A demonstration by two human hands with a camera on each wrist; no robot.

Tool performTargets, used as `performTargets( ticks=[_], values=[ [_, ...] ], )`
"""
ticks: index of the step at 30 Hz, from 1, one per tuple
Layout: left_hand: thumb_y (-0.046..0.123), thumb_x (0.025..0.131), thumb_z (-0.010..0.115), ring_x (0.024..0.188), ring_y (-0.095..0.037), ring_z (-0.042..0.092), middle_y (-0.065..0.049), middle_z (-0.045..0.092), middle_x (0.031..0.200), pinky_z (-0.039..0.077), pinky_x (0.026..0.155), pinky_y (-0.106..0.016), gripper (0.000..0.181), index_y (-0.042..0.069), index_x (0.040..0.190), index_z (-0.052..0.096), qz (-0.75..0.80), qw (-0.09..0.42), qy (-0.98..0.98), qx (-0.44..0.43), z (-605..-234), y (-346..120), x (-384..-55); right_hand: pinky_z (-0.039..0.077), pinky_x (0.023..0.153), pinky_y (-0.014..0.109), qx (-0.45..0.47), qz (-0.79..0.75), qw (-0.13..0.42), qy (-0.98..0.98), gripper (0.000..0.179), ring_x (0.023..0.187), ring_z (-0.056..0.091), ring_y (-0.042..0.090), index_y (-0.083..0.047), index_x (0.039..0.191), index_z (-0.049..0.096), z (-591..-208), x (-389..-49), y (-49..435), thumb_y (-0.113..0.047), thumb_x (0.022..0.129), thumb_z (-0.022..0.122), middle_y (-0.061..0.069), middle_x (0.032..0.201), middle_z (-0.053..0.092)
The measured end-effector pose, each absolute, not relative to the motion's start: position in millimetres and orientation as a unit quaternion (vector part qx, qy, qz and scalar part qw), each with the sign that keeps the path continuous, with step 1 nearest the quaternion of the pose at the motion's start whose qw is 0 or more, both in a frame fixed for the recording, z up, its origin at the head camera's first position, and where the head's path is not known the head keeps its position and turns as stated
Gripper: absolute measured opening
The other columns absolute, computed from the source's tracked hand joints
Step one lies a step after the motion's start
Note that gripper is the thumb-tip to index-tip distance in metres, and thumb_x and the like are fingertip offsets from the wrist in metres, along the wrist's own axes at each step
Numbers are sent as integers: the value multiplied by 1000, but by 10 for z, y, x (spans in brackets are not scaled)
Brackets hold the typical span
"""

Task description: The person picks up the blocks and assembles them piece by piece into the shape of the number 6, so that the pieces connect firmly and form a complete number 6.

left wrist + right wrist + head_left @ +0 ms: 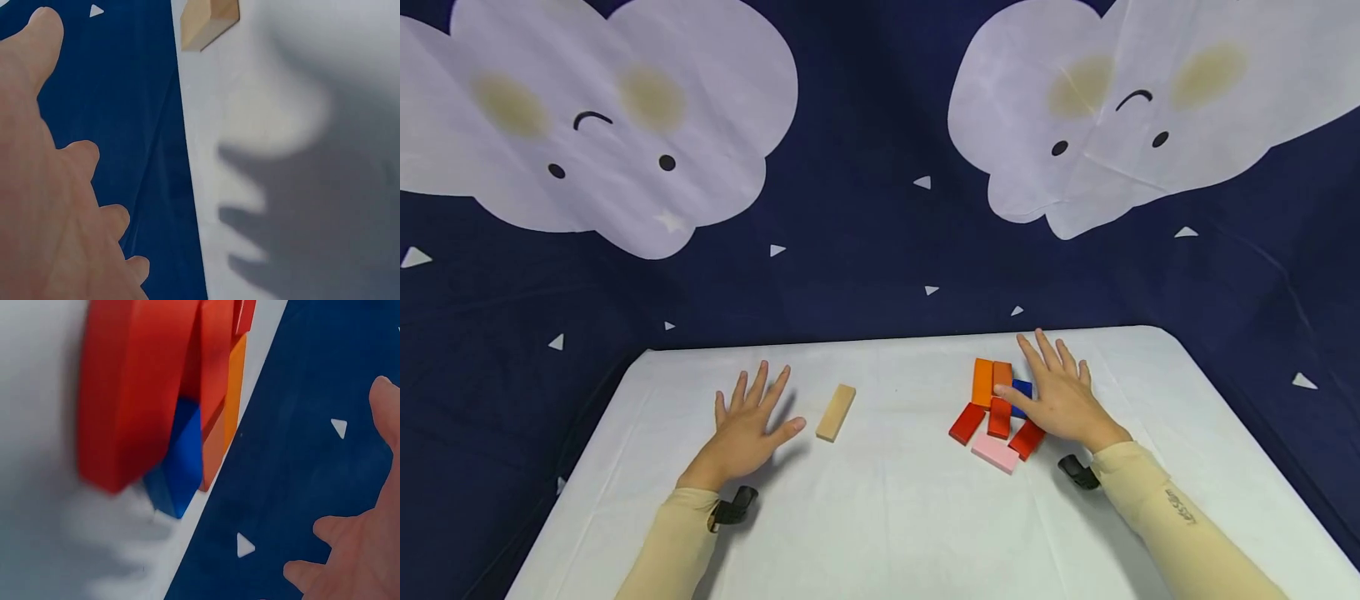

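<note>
With fingers spread, the left hand [741, 437] hovers over the white table, its shadow falling beside it. Just right of its thumb lies a plain wooden block [836, 413]; the left wrist view shows one end of that block at the top. The right hand [1063, 400], also spread and holding nothing, is above the right edge of a group of coloured blocks. An orange block [982, 382], a blue block [1022, 392], a pink block [995, 453] and several red blocks [967, 423] make up the group. The thumb hides part of the blue one.
A white cloth covers the table [880, 517]. Behind its far edge hangs a dark blue curtain [865, 283] printed with clouds and small white triangles. Each wrist wears a small black camera [736, 506].
</note>
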State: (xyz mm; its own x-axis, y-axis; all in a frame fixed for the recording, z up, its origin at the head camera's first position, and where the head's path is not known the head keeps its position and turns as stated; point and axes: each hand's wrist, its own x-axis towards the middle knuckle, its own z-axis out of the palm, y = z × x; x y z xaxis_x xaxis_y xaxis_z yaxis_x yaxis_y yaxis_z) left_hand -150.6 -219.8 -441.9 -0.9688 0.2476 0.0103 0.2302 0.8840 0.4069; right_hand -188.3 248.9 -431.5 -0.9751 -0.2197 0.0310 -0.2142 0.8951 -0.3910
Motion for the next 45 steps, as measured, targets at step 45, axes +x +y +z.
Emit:
performTargets(
  ticks=[45],
  values=[
    [37,108,43,151,-45,8,-17,25,163,-2,117,-68,61,10,160,26,282,43,950,124,-4811,-1669,-1463,23,114,66,-163,-173,40,971,77,140,32,48,6,145,47,-4586,-2204,2239,-37,87,74,27,149,45]
  ],
)
